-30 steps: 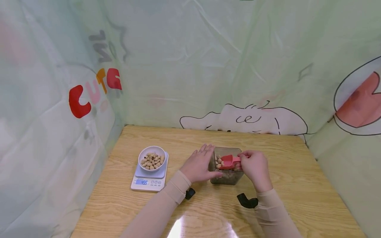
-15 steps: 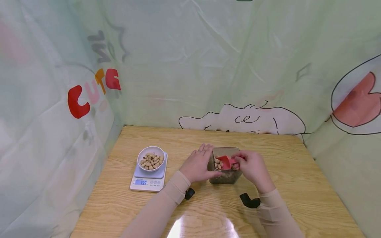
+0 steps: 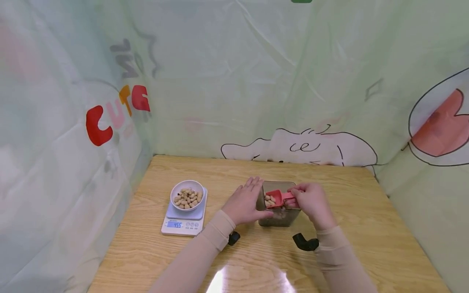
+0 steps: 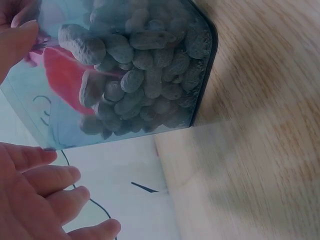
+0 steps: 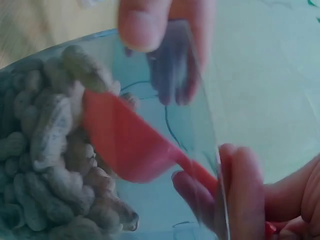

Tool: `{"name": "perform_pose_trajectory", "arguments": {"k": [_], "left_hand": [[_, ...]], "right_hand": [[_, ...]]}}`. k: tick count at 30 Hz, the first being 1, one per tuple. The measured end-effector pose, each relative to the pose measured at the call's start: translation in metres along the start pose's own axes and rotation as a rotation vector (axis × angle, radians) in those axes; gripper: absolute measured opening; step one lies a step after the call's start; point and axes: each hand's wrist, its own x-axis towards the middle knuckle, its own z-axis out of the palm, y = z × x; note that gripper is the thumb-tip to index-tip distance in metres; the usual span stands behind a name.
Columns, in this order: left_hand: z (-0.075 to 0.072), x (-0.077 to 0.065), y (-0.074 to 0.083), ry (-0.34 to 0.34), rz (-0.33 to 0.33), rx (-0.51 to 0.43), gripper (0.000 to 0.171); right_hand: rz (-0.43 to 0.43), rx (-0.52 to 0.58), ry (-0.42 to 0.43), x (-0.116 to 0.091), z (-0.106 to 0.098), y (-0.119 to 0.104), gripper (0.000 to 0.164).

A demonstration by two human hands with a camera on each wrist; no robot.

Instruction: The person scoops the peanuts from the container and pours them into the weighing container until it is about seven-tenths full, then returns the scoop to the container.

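Observation:
A clear plastic container [image 3: 280, 221] stands on the table, partly filled with peanuts in the shell [image 4: 150, 75]. My left hand [image 3: 244, 203] holds its left side, thumb at the front wall and fingers spread along the side. My right hand [image 3: 313, 203] pinches the handle of a red scoop [image 3: 275, 198] over the container's right rim. The scoop's bowl is inside, against the peanuts; in the head view peanuts show at its mouth. Left of the hands, a white bowl [image 3: 177, 189] of peanuts sits on a digital kitchen scale [image 3: 182, 228], whose display appears to read 455.
The wooden table [image 3: 234, 167] backs onto a pale printed curtain [image 3: 220, 81], which also hangs along both sides. Black wrist-camera parts [image 3: 305, 243] stick out near both forearms, low over the table.
My right hand has pushed the red scoop left within the container, then shifted its handle slightly back. Peanuts now show at the scoop's mouth. The left hand keeps its place.

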Motion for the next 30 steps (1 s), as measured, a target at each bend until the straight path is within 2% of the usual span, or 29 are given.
{"name": "perform_pose_trajectory", "arguments": {"k": [6, 9, 11, 17, 23, 27, 30], "left_hand": [[-0.001, 0.000, -0.001, 0.012, 0.012, -0.002, 0.109], [-0.001, -0.001, -0.001, 0.009, 0.010, 0.001, 0.110], [-0.002, -0.001, -0.001, 0.010, 0.008, -0.005, 0.110], [-0.001, -0.001, -0.002, 0.008, 0.010, -0.022, 0.109], [0.003, 0.001, -0.002, -0.015, 0.002, -0.033, 0.111], [0.001, 0.000, -0.001, -0.014, -0.002, -0.045, 0.110], [-0.001, -0.001, 0.000, -0.011, -0.005, -0.049, 0.109]], "right_hand": [[-0.224, -0.351, 0.027, -0.008, 0.010, -0.003, 0.022], [-0.261, -0.421, 0.033, -0.008, 0.014, -0.003, 0.021], [-0.227, -0.388, 0.018, -0.007, 0.015, -0.003, 0.022], [-0.053, -0.127, -0.008, 0.002, 0.013, -0.004, 0.030], [0.053, 0.100, -0.056, 0.006, -0.001, -0.003, 0.033], [0.054, 0.113, -0.106, 0.006, -0.006, -0.002, 0.034], [-0.005, 0.031, -0.114, 0.004, -0.003, -0.002, 0.032]]}}
